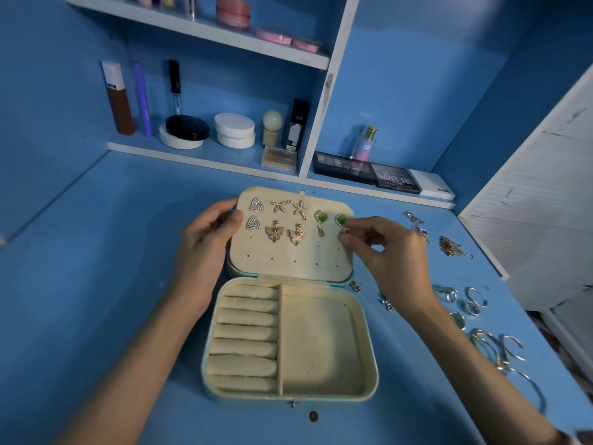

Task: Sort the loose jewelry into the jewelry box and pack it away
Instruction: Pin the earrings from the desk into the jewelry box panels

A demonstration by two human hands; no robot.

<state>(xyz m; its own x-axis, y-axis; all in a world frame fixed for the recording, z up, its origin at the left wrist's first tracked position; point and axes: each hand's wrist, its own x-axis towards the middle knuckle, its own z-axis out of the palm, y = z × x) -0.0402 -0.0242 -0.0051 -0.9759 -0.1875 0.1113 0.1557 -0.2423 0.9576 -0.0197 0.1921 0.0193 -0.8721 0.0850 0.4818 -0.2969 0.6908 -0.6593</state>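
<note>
Lid panel (288, 252) steadied by left hand (205, 232); green earring (341, 220) pinched by right hand (378, 245). Light, small, fiddly; best gripped at its rim.

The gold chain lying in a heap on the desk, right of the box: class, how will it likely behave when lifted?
The gold chain lies bunched in a heap, so it is probably floppy and will dangle. Its fine links look light. It may snag, being tangled.
</note>
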